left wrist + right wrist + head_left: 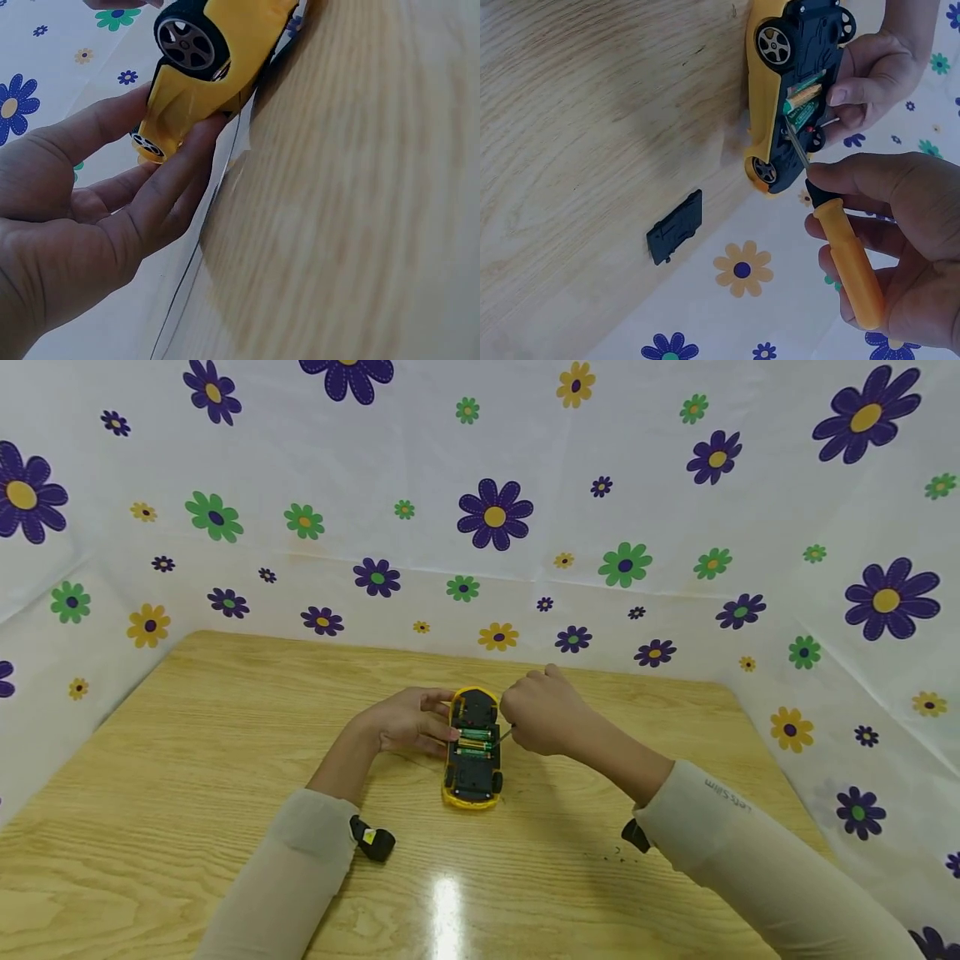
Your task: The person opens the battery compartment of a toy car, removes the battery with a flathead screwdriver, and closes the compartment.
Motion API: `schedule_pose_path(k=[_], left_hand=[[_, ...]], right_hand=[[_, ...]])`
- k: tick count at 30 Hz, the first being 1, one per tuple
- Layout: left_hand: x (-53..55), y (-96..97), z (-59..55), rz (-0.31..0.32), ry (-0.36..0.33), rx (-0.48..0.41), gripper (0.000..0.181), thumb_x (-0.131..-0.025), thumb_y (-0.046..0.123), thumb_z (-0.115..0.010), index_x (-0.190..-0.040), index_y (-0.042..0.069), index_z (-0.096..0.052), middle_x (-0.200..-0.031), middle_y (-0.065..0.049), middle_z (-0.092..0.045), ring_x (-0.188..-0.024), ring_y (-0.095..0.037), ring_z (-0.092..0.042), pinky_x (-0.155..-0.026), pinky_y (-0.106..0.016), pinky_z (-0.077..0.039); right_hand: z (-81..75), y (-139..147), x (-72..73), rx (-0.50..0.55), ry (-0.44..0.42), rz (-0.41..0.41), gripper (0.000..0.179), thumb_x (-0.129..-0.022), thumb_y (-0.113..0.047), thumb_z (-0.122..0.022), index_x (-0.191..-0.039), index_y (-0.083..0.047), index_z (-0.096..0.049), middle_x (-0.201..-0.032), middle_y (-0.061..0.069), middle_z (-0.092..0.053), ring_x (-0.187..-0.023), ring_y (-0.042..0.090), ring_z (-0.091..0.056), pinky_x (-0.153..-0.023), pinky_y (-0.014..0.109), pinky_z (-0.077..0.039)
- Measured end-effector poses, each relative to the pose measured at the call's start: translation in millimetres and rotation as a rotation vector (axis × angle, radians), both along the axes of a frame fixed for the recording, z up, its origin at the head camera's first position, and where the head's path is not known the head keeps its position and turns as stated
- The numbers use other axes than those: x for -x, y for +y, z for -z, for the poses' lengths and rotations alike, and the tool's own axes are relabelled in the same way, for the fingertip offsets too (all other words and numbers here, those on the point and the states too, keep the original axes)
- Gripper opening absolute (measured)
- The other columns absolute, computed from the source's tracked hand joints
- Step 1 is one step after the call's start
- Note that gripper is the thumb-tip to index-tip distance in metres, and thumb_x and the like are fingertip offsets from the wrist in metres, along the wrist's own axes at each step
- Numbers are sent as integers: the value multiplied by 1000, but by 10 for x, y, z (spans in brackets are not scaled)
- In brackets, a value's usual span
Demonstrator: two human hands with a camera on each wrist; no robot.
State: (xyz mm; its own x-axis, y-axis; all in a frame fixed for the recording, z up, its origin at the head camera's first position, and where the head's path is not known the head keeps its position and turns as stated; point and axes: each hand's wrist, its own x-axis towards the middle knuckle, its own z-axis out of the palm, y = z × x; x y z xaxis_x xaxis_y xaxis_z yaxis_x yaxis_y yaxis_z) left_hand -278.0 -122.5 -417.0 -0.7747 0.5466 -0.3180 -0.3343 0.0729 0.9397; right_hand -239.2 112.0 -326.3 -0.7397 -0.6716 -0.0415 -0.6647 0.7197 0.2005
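A yellow toy car [472,781] lies wheels up on the table, its black underside facing me. Several green and gold batteries [804,101] sit side by side in the uncovered compartment. My left hand [408,720] grips the car from the left, thumb on the underside near the batteries and fingers along the yellow body [180,101]. In my right hand [543,712] is a screwdriver with an orange handle [853,270] and a black collar. Its metal tip reaches the edge of the battery compartment, touching or nearly touching a battery.
A black battery cover [676,227] lies on the wooden table [262,710] in the right wrist view. Small dark bits [618,852] lie near the right forearm. Flower-patterned white cloth [420,460] stands behind the table and at its sides.
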Motion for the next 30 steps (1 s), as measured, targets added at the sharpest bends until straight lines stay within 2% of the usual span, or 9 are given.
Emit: schedule_pose_path(k=[4, 9, 11, 13, 15, 18, 24, 30], left_hand=[[-4, -3, 6, 5, 6, 3, 84, -90, -9, -72, -160, 9, -29, -146, -22, -44, -117, -34, -63, -95, -48, -59], [-5, 4, 7, 8, 7, 6, 83, -90, -8, -72, -160, 9, -30, -146, -22, -44, -116, -33, -64, -95, -47, -59], [-5, 2, 4, 7, 9, 12, 85, -91, -8, -71, -161, 9, -27, -147, -22, -42, -116, -33, -64, -95, -47, -59], [-4, -3, 2, 2, 10, 20, 87, -91, -8, -71, -162, 9, -24, -148, -21, -41, -116, -33, -64, -95, -46, -59], [-2, -12, 2, 0, 11, 27, 89, -91, -8, -71, -163, 9, -22, -150, -21, -38, -118, -34, -63, -95, -46, -59], [4, -20, 7, 3, 13, 27, 89, -92, -8, -71, -163, 8, -21, -152, -22, -37, -120, -36, -61, -95, -47, -59], [12, -25, 16, 12, 11, 19, 88, -92, -8, -71, -163, 7, -21, -152, -22, -38, -122, -37, -60, -95, -47, -59], [13, -18, 17, 8, 3, 19, 87, -92, -8, -70, -162, 8, -23, -151, -22, -39, -122, -37, -61, -95, -48, -59]], right_hand=[[-2, 11, -11, 16, -8, -10, 48, -88, -1, -64, -55, -21, -36, -58, -7, -27, -62, 16, -29, -66, 36, -23], [62, 128, -26, 106, -4, -26, 48, -87, 1, -62, -55, -22, -35, -59, -7, -25, -62, 15, -23, -67, 37, -19], [101, 179, -34, 143, -7, -24, 45, -89, -3, -67, -55, -22, -43, -61, -8, -33, -62, 16, -27, -67, 37, -19], [137, 229, -44, 179, -11, -17, 36, -90, -8, -72, -60, -21, -58, -66, -8, -46, -64, 17, -34, -68, 36, -22], [172, 280, -55, 213, -9, -14, 22, -90, -14, -77, -70, -19, -70, -74, -7, -58, -66, 17, -41, -68, 35, -27], [227, 357, -74, 278, -3, -20, 7, -91, -16, -78, -84, -17, -79, -86, -4, -69, -69, 17, -46, -69, 34, -30], [385, 479, -75, 400, 33, -47, 4, -88, -16, -82, -91, -14, -82, -89, -2, -73, -70, 15, -46, -67, 33, -29], [522, 560, -59, 510, 35, -53, 5, -86, -16, -85, -87, -13, -81, -86, -2, -72, -71, 15, -49, -68, 36, -32]])
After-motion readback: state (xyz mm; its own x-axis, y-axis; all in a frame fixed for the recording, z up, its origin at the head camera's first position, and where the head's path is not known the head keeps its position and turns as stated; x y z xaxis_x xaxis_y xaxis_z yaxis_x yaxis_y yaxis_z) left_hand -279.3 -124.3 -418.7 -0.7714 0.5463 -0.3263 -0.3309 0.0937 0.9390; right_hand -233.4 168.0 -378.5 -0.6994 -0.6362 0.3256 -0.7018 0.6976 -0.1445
